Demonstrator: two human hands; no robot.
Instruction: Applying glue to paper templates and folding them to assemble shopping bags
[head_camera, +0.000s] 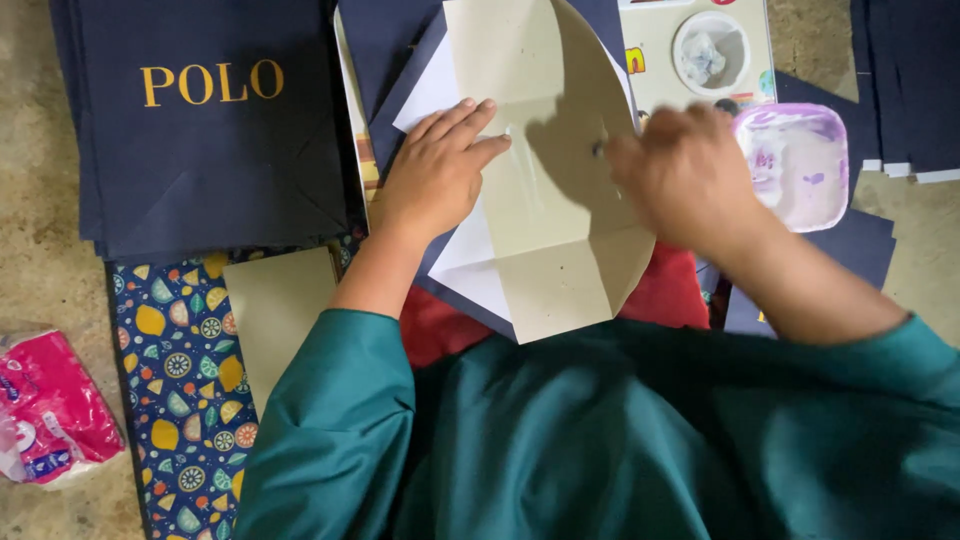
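**Both hands on the folded card**

My left hand (440, 165) lies flat, fingers stretched and close together, pressing down on the left part of a beige folded card sheet (555, 210) that sits in front of me on a white sheet (470, 255) and dark navy paper (395, 50). My right hand (685, 170) is blurred; it hovers over or rests at the right edge of the same card sheet, fingers curled downward, and I cannot tell whether it grips anything.

Just right of that hand stands a square white tub smeared with purple (795, 165); beyond it is a round white cup (710, 50). A stack of navy paper bags (210, 190) lies to the left, with a fruit-patterned cloth (175, 400) below it, a beige card piece (275, 310) on that, and a pink packet (50, 405) on the floor at far left.
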